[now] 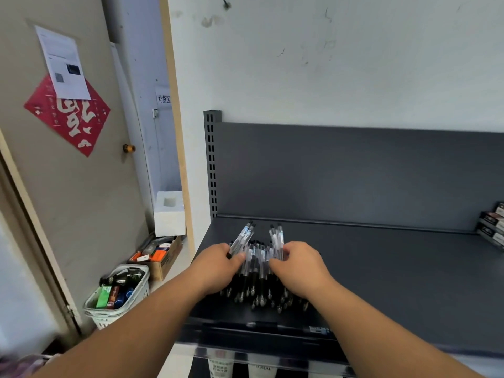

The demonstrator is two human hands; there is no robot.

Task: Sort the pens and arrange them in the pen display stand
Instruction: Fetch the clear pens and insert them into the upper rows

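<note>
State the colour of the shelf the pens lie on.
Dark grey; the shelf under the pens shows best in the head view.

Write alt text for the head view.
Two hands reach into a pile of pens on a dark grey shelf, the left hand and right hand each gripping a few. A basket stands on the floor at left.
</note>
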